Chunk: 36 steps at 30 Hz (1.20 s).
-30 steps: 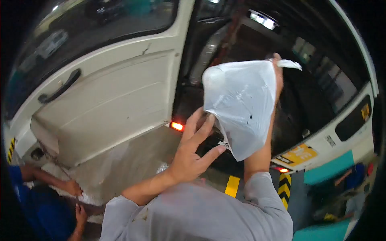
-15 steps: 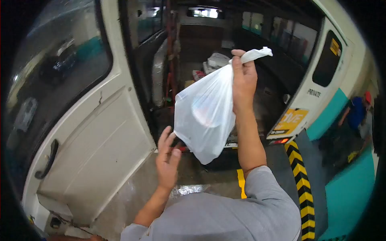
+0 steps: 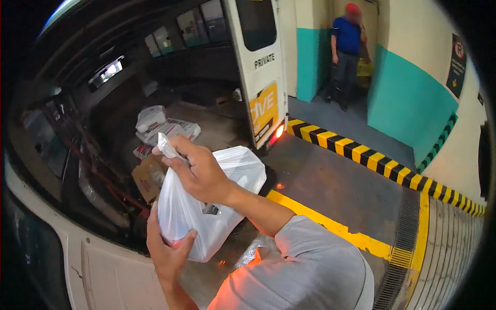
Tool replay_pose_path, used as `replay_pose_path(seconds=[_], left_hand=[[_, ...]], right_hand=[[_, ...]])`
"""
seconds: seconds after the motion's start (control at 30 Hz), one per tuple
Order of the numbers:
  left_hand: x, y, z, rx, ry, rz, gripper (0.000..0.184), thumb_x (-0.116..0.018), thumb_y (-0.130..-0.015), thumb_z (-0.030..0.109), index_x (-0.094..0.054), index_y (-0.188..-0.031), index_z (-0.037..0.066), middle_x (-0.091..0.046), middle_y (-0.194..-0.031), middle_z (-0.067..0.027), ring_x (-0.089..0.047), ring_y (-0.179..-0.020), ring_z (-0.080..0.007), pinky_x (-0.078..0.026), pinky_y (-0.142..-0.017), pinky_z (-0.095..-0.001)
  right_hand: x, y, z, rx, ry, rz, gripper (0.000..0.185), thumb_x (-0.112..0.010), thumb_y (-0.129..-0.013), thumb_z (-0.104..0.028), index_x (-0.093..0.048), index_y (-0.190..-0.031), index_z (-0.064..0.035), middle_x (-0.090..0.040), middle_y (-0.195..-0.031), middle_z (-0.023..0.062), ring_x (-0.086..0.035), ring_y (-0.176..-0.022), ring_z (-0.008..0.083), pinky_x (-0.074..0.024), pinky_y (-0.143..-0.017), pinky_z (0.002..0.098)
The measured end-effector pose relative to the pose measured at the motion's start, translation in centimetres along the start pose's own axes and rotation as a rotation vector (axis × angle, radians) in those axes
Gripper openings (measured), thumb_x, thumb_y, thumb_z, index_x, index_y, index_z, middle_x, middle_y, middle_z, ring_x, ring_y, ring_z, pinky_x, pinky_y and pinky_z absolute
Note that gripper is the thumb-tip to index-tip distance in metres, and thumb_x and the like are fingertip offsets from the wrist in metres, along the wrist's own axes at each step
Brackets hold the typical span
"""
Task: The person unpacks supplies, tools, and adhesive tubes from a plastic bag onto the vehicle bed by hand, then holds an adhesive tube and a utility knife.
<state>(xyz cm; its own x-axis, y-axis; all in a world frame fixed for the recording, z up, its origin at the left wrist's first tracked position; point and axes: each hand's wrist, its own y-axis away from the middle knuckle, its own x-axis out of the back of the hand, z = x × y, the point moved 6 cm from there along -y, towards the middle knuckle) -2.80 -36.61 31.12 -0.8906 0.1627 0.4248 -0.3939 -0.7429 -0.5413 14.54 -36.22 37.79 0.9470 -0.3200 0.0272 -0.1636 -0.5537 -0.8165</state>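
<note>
A white plastic bag (image 3: 214,232) hangs in front of me at the van's open rear. My right hand (image 3: 199,168) is closed around its twisted top, with the tip poking up past the fingers. Lower down, my left hand (image 3: 169,248) grips the bag's left side, thumb across the front and fingers partly hidden behind it. Something dark shows faintly through the plastic, but I cannot make out the contents.
Inside the van lie white sacks (image 3: 168,126) and a cardboard box (image 3: 149,178). The open rear door (image 3: 263,72) stands to the right. A black-and-yellow curb (image 3: 351,152) runs along the floor, with a person (image 3: 347,44) beyond it in a doorway.
My view has swung right, bringing the person and curb further in. The bag is lower and tilted, and my left hand has gone from barely touching its side to gripping it.
</note>
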Motion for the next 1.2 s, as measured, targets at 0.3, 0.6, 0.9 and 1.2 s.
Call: replay_pose_path(seconds=[0.3, 0.6, 0.9, 1.2], left_hand=[[-5.6, -2.0, 1.0, -0.195, -0.089, -0.092, 0.078, -0.074, -0.06, 0.012, -0.039, -0.128, -0.005, -0.051, -0.119, -0.022, -0.05, -0.111, -0.0322, -0.037, -0.096, -0.0369], [-5.6, -3.7, -2.5, -0.131, -0.018, -0.153, 0.084, -0.077, -0.057, 0.023, -0.04, -0.13, 0.001, -0.052, -0.121, -0.0196, -0.052, -0.112, -0.0313, -0.039, -0.096, -0.0376], [-4.7, -4.7, -4.0, -0.077, 0.058, -0.309, 0.083, -0.075, -0.06, 0.02, -0.038, -0.131, -0.001, -0.049, -0.125, -0.0163, -0.047, -0.117, -0.0246, -0.033, -0.1, -0.035], [-5.6, -7.6, -0.7, -0.124, -0.084, -0.267, 0.035, -0.066, -0.079, 0.028, -0.059, -0.101, 0.001, -0.06, -0.088, -0.0205, -0.058, -0.081, -0.0371, -0.045, -0.072, -0.041]], right_hand=[[6.0, 1.4, -0.2, -0.13, 0.136, 0.042, 0.022, -0.051, -0.087, -0.003, -0.056, -0.108, -0.002, -0.06, -0.091, 0.0075, -0.056, -0.086, 0.0127, -0.0425, -0.078, 0.0269], [6.8, 1.3, 1.4, -0.113, 0.206, 0.066, 0.02, -0.054, -0.087, -0.007, -0.057, -0.106, -0.003, -0.059, -0.097, 0.0063, -0.053, -0.089, 0.0106, -0.0431, -0.081, 0.0261], [5.1, 1.2, 2.6, -0.323, -0.044, -0.113, 0.024, -0.055, -0.087, -0.006, -0.054, -0.11, 0.0004, -0.059, -0.097, 0.0043, -0.053, -0.088, 0.0075, -0.0424, -0.077, 0.0221], [1.3, 0.6, 3.1, -0.276, -0.081, -0.237, 0.023, -0.06, -0.084, -0.008, -0.056, -0.105, 0.0011, -0.063, -0.094, 0.0058, -0.058, -0.089, 0.0099, -0.0456, -0.076, 0.0259]])
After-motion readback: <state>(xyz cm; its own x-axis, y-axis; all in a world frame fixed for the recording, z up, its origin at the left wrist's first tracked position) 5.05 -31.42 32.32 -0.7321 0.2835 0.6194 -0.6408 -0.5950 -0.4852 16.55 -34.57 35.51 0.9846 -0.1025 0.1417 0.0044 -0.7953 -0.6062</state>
